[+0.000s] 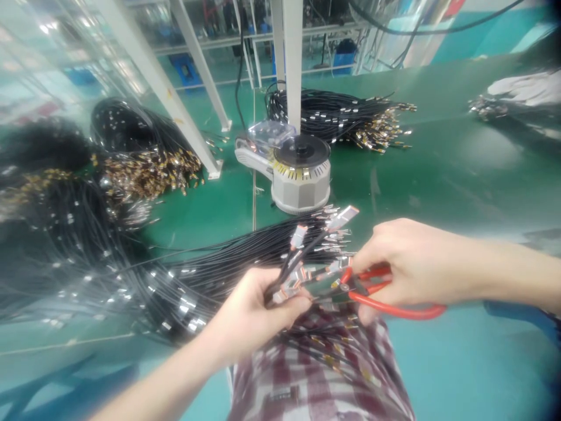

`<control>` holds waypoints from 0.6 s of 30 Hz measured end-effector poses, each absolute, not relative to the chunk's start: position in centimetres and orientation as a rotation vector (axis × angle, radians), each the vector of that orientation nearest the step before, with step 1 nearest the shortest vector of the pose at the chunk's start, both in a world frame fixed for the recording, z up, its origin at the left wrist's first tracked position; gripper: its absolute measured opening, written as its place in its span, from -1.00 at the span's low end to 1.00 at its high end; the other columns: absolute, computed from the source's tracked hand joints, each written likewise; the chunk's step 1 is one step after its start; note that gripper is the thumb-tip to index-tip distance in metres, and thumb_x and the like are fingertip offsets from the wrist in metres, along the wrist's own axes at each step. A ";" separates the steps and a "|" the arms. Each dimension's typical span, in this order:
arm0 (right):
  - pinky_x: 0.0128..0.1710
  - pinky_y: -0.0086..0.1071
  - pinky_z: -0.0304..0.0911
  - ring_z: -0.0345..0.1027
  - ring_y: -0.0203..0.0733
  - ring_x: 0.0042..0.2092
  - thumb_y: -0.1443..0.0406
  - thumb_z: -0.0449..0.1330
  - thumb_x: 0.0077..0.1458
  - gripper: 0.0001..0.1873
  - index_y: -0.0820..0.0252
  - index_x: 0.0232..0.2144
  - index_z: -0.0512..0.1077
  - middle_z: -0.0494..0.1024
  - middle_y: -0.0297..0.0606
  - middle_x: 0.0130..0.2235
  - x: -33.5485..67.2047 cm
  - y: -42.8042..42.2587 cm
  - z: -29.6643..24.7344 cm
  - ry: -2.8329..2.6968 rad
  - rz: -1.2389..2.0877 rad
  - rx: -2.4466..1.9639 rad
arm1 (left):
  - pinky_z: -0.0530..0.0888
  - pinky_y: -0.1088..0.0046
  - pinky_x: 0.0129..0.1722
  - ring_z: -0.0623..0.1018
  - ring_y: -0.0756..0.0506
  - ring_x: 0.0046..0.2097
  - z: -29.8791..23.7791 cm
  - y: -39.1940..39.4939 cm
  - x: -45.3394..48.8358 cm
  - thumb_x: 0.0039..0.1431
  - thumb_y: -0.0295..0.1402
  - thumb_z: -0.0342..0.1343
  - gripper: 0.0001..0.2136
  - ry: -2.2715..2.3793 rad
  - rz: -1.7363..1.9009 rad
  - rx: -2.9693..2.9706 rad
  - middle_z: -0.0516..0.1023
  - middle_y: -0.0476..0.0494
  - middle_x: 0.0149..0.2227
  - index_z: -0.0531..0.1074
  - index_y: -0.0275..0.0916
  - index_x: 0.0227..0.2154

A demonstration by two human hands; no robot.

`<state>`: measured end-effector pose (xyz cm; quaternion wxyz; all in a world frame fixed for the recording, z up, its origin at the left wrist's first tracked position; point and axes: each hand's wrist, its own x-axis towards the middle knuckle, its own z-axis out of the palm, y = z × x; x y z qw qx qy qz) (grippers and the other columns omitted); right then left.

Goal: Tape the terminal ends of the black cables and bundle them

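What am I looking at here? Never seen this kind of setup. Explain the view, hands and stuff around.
There's no robot: this single picture comes from a camera worn on a person's head, looking forward and down at two bare hands.

The left hand grips a small bunch of black cables with pale tags near their ends. The right hand holds a red-handled cutting tool, apparently scissors, close to those ends.

Ahead is a green surface. On it stands a round white device with a black disc on top, possibly a tape dispenser. Large cable bundles lie behind it and to the left, among white posts. Checked fabric shows below the hands; the picture's edges are blurred.
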<state>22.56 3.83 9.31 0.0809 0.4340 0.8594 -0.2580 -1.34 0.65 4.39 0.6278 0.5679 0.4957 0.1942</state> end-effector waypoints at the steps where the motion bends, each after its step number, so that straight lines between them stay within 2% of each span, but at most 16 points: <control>1: -0.53 -0.45 -0.06 0.14 -0.33 -0.55 0.01 0.34 -0.08 -0.72 0.05 -0.56 0.57 0.41 -0.42 -0.64 22.6 3.9 9.3 2.579 -0.763 1.295 | 0.25 0.52 -0.53 0.31 0.03 -0.52 4.4 0.6 -1.3 0.02 -0.32 0.19 -0.86 1.140 0.447 1.302 0.41 0.00 -0.57 0.50 -0.32 -0.48; 6: -0.57 -0.43 -0.10 0.06 -0.34 -0.61 0.16 0.33 -0.06 -0.81 0.05 -0.63 0.53 0.32 -0.44 -0.70 22.8 3.7 9.1 2.655 -0.713 1.265 | 0.23 0.50 -0.54 0.32 0.01 -0.54 4.4 0.4 -1.2 0.05 -0.29 0.19 -0.83 1.147 0.470 1.329 0.39 0.00 -0.61 0.51 -0.31 -0.50; 12: -0.58 -0.39 -0.14 -0.10 -0.36 -0.63 0.25 0.30 -0.05 -0.75 0.10 -0.71 0.46 0.19 -0.45 -0.73 22.4 3.6 9.1 2.671 -0.689 1.231 | 0.26 0.49 -0.51 0.32 0.00 -0.53 4.2 0.1 -1.3 0.08 -0.28 0.21 -0.78 1.158 0.513 1.351 0.40 -0.01 -0.63 0.48 -0.28 -0.59; 15: -0.59 -0.41 -0.15 -0.08 -0.37 -0.62 0.16 0.30 -0.03 -0.65 0.14 -0.73 0.39 0.15 -0.47 -0.72 22.6 3.7 8.3 2.515 -0.971 1.315 | 0.26 0.49 -0.49 0.33 0.01 -0.52 4.1 0.3 -1.5 0.10 -0.31 0.20 -0.80 1.134 0.533 1.360 0.41 0.00 -0.63 0.49 -0.29 -0.57; 18: -0.61 -0.43 -0.16 -0.06 -0.39 -0.61 -0.04 0.28 -0.04 -0.53 0.18 -0.67 0.33 0.14 -0.48 -0.67 23.2 3.9 6.5 2.158 -1.548 1.504 | 0.29 0.48 -0.41 0.36 0.01 -0.51 3.7 0.7 -1.9 0.14 -0.28 0.20 -0.80 1.048 0.516 1.333 0.42 0.01 -0.63 0.50 -0.29 -0.52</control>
